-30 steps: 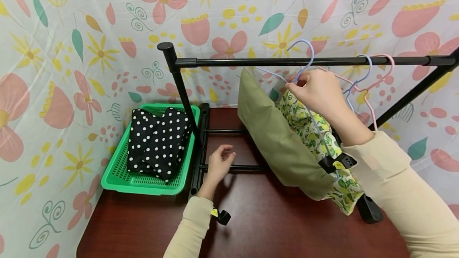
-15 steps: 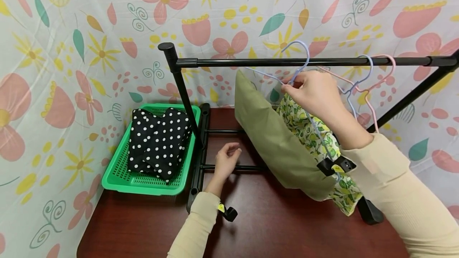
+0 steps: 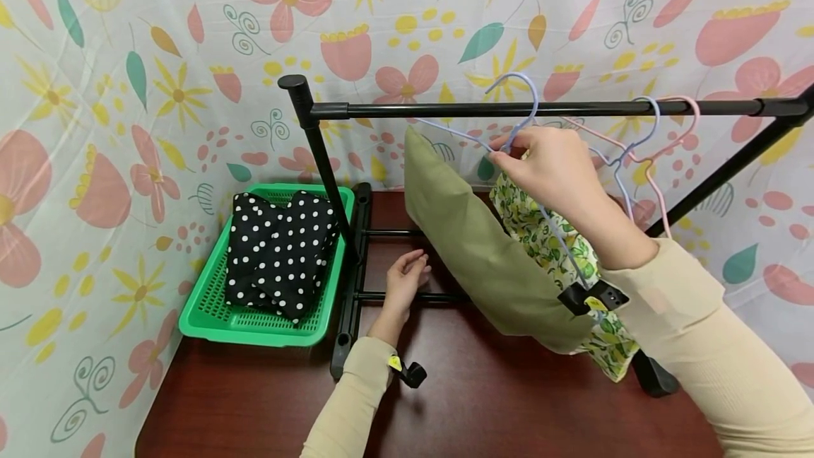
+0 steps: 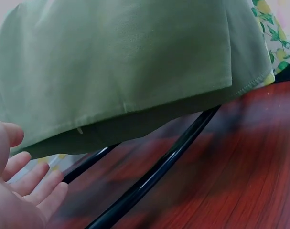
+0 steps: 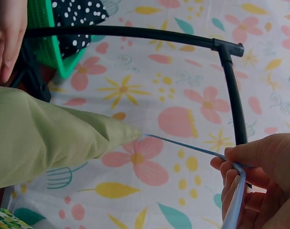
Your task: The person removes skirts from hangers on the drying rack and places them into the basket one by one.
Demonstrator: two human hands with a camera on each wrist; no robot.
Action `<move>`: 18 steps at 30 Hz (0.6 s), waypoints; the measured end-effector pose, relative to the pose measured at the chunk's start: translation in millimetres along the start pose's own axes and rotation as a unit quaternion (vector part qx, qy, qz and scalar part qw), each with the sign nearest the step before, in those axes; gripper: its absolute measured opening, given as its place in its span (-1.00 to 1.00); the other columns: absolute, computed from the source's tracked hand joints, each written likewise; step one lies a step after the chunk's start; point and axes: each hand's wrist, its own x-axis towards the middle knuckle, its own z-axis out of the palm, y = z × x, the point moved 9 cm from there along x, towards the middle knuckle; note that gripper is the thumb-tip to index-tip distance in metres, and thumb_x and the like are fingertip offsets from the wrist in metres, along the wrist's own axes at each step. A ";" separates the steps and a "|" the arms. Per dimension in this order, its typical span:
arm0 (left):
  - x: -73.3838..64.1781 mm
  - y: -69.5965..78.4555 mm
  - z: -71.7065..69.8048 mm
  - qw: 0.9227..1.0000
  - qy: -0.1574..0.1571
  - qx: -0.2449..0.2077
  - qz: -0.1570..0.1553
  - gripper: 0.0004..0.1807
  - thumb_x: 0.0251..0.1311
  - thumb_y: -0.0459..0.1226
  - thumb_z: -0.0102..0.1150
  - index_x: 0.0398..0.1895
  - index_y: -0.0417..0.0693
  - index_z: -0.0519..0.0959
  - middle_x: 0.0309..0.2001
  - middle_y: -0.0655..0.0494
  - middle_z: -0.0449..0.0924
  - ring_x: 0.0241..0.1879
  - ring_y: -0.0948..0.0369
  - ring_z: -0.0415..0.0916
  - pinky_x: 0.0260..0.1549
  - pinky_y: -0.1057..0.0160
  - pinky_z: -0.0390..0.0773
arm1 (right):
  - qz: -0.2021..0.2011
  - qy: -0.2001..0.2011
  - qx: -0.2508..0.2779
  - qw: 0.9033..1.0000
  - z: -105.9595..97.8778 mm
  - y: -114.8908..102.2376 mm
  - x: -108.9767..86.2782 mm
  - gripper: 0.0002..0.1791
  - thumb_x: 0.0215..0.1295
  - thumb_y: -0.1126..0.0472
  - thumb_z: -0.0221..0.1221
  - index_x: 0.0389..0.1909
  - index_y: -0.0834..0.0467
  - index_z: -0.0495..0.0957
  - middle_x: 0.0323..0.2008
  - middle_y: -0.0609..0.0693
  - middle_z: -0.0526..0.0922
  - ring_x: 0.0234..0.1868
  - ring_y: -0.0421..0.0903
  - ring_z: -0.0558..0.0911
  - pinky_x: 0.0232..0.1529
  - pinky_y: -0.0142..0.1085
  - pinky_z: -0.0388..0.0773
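My right hand (image 3: 550,165) pinches the neck of a light blue clothes hanger (image 3: 524,119) at the black rail. The hanger's hook crosses the rail, with its tip showing above it; whether it rests there I cannot tell. An olive green garment (image 3: 477,239) drapes from this hanger, and one bare hanger arm pokes out in the right wrist view. Low on the left, my left hand (image 3: 405,281) holds nothing, its fingers loosely bent beside the garment's lower part. In the left wrist view those fingers (image 4: 37,183) spread just below the green hem.
A yellow-and-green lemon-print garment (image 3: 528,225) hangs behind the olive one. Another blue hanger (image 3: 651,126) and a pink hanger (image 3: 693,126) hang farther right on the rail (image 3: 407,111). A green basket (image 3: 267,334) with black polka-dot cloth (image 3: 280,253) stands left, by the rack's upright (image 3: 327,175).
My right hand has slid the blue hanger and olive garment a little left along the rail. My left hand has moved slightly right, closer to the garment.
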 end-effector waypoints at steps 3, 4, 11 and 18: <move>0.7 -4.4 3.9 0.999 -0.020 -0.022 -0.027 -0.57 0.31 -0.24 -0.01 0.20 -0.20 0.34 0.17 -0.22 0.39 0.11 -0.14 0.39 0.09 -0.05 0.39 | -0.007 0.002 0.000 1.000 -0.7 -3.3 0.0 -0.65 0.20 0.12 0.17 -0.75 0.13 0.52 -0.33 0.04 0.72 -0.80 -0.12 0.24 -0.70 -0.28 0.11; 1.0 -6.0 5.1 0.999 -0.024 -0.029 -0.034 -0.55 0.31 -0.23 -0.02 0.23 -0.19 0.31 0.19 -0.23 0.37 0.13 -0.14 0.38 0.09 -0.03 0.39 | -0.011 0.005 -0.001 1.000 -1.1 -4.3 -0.1 -0.65 0.20 0.12 0.18 -0.75 0.13 0.52 -0.39 0.04 0.71 -0.80 -0.12 0.24 -0.69 -0.28 0.11; 5.0 -18.5 13.8 0.993 -0.041 -0.085 -0.076 -0.48 0.33 -0.16 -0.06 0.30 -0.18 0.22 0.20 -0.21 0.33 0.14 -0.10 0.38 0.08 0.07 0.43 | -0.027 0.020 0.003 0.999 -2.7 -9.5 -0.7 -0.77 0.18 0.15 0.18 -0.62 0.13 0.60 -0.54 0.04 0.67 -0.77 -0.12 0.25 -0.67 -0.29 0.13; 6.6 -21.9 27.8 0.982 -0.064 -0.149 -0.101 -0.41 0.29 -0.12 -0.02 0.31 -0.17 0.15 0.12 -0.13 0.36 0.02 0.03 0.47 0.10 0.03 0.40 | -0.023 0.021 0.005 1.000 -2.0 -10.2 0.8 -0.74 0.17 0.16 0.17 -0.68 0.12 0.57 -0.68 0.02 0.59 -0.76 -0.12 0.24 -0.66 -0.29 0.13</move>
